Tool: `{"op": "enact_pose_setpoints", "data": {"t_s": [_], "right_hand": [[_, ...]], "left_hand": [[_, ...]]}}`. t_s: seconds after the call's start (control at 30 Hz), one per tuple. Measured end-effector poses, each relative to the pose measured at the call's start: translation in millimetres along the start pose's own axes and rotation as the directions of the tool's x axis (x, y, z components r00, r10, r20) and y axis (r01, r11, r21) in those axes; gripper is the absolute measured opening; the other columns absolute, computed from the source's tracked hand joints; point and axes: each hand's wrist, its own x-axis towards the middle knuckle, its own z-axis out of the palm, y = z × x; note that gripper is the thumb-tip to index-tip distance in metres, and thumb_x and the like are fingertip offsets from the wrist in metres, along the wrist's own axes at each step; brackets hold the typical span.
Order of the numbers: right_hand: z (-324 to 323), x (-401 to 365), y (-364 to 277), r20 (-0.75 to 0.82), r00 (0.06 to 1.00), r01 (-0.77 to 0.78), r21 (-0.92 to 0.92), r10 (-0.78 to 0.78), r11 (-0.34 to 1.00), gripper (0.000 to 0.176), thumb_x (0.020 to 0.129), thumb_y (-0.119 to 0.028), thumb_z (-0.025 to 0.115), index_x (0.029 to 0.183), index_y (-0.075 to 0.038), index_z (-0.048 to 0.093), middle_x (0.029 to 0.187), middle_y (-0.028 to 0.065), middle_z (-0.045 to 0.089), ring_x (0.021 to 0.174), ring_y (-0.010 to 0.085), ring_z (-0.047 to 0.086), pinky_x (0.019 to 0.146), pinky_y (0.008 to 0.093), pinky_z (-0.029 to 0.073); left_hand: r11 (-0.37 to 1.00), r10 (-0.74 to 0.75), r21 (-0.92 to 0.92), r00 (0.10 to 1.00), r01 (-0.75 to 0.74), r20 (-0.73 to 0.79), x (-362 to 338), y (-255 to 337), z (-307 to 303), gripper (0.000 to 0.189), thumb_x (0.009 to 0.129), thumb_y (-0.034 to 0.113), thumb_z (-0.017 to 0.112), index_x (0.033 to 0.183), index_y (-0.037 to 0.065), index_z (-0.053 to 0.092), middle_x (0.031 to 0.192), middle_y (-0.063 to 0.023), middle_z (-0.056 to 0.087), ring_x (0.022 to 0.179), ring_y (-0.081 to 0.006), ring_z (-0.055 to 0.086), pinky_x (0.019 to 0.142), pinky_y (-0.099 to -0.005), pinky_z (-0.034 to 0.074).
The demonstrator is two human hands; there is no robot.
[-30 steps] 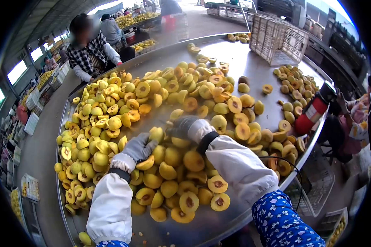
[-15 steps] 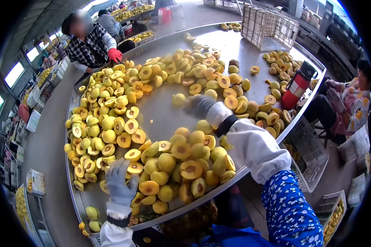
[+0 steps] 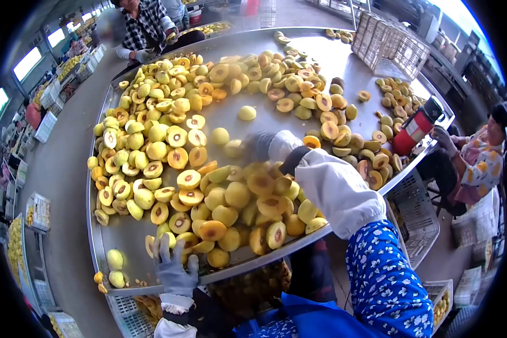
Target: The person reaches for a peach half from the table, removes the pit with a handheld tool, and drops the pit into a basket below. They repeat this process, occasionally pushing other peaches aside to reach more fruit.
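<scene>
Peach halves (image 3: 236, 197) lie heaped on the steel table (image 3: 281, 121), close to its near rim. The gloved left hand (image 3: 173, 269) rests at the heap's near edge, fingers spread, holding nothing. The right hand (image 3: 260, 145) lies across the heap's far side, arm extended. Blur hides its grip.
</scene>
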Motion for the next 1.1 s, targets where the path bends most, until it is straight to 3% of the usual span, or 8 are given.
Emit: {"op": "enact_pose_setpoints", "data": {"t_s": [0.13, 0.17, 0.3, 0.37, 0.57, 0.7, 0.83, 1.1], "right_hand": [[-28.9, -45.0, -74.9, -0.047, 0.989, -0.134, 0.107, 0.139, 0.985, 0.039, 0.085, -0.038, 0.061, 0.109, -0.007, 0.061, 0.094, 0.0143, 0.066, 0.088, 0.0276, 0.062, 0.080, 0.0366, 0.049], [-52.6, -41.1, -55.1, -0.057, 0.961, -0.220, 0.426, 0.269, 0.878, 0.040, 0.085, -0.039, 0.060, 0.108, -0.007, 0.061, 0.095, 0.0131, 0.066, 0.087, 0.0276, 0.062, 0.080, 0.0348, 0.049], [-122.7, -21.0, 162.3, -0.324, 0.937, 0.076, -0.182, -0.133, 0.980, 0.043, 0.084, -0.040, 0.060, 0.108, -0.004, 0.060, 0.100, 0.0122, 0.065, 0.092, 0.0301, 0.062, 0.083, 0.0346, 0.049], [-102.4, -44.6, 183.9, -0.289, 0.957, -0.081, -0.387, -0.037, 0.919, 0.046, 0.081, -0.038, 0.064, 0.111, -0.004, 0.058, 0.105, 0.0140, 0.064, 0.097, 0.0320, 0.061, 0.085, 0.0362, 0.047], [-6.7, -106.6, 32.7, -0.429, 0.901, -0.261, -0.423, 0.062, 0.868, 0.047, 0.074, -0.035, 0.070, 0.111, -0.009, 0.059, 0.110, 0.0178, 0.060, 0.102, 0.0378, 0.057, 0.088, 0.0400, 0.047], [2.4, -96.8, 35.3, -0.456, 0.887, -0.195, -0.501, -0.065, 0.843, 0.036, 0.077, -0.032, 0.068, 0.105, -0.010, 0.060, 0.084, 0.0123, 0.066, 0.072, 0.0356, 0.063, 0.063, 0.0401, 0.051], [18.5, -120.7, 27.4, -0.300, 0.916, -0.128, 0.408, 0.265, 0.904, 0.033, 0.080, -0.025, 0.070, 0.109, -0.013, 0.060, 0.079, 0.0008, 0.060, 0.058, 0.0143, 0.057, 0.042, 0.0287, 0.047], [40.0, -107.8, -34.8, -0.254, 0.947, -0.044, 0.502, 0.197, 0.863, 0.028, 0.079, -0.025, 0.071, 0.101, -0.012, 0.060, 0.078, 0.0027, 0.061, 0.058, 0.0141, 0.057, 0.043, 0.0252, 0.044]], "left_hand": [[0.999, -0.021, -0.031, 1.000, 0.021, -0.017, -4.7, 2.4, -3.0, 0.040, 0.073, 0.024, 0.064, 0.110, 0.008, 0.057, 0.130, -0.0177, 0.040, 0.124, -0.0417, 0.033, 0.106, -0.0535, 0.027], [0.998, -0.035, -0.048, 0.999, 0.035, -0.012, -5.9, 1.8, -2.5, 0.040, 0.074, 0.022, 0.063, 0.111, 0.009, 0.057, 0.132, -0.0183, 0.040, 0.126, -0.0426, 0.032, 0.107, -0.0526, 0.026], [0.997, -0.037, -0.069, 0.997, 0.033, -0.068, -3.8, 2.2, -2.1, 0.040, 0.070, 0.021, 0.067, 0.106, 0.008, 0.059, 0.129, -0.0174, 0.042, 0.123, -0.0412, 0.034, 0.105, -0.0530, 0.028], [0.998, -0.034, -0.060, 0.996, 0.029, -0.080, -5.2, -0.5, -0.1, 0.040, 0.068, 0.022, 0.069, 0.104, 0.008, 0.060, 0.127, -0.0166, 0.044, 0.122, -0.0404, 0.036, 0.104, -0.0533, 0.030], [0.997, -0.039, -0.067, 0.990, 0.031, -0.132, -10.7, 0.0, 5.8, 0.035, 0.069, 0.025, 0.068, 0.100, 0.009, 0.062, 0.125, -0.0159, 0.047, 0.121, -0.0381, 0.039, 0.103, -0.0511, 0.032], [0.999, -0.031, -0.045, 0.988, 0.024, -0.150, -13.9, -4.2, 5.7, 0.034, 0.071, 0.029, 0.067, 0.098, 0.010, 0.064, 0.125, -0.0150, 0.047, 0.121, -0.0353, 0.040, 0.104, -0.0495, 0.031], [0.994, -0.062, -0.102, 0.988, 0.048, -0.143, -14.6, -3.8, 6.4, 0.035, 0.071, 0.031, 0.066, 0.099, 0.010, 0.063, 0.124, -0.0137, 0.047, 0.122, -0.0348, 0.039, 0.104, -0.0495, 0.029], [0.995, -0.083, -0.071, 0.983, 0.072, -0.161, -16.1, -7.8, 9.1, 0.033, 0.071, 0.034, 0.065, 0.096, 0.012, 0.064, 0.124, -0.0111, 0.048, 0.121, -0.0329, 0.039, 0.103, -0.0487, 0.029]]}}
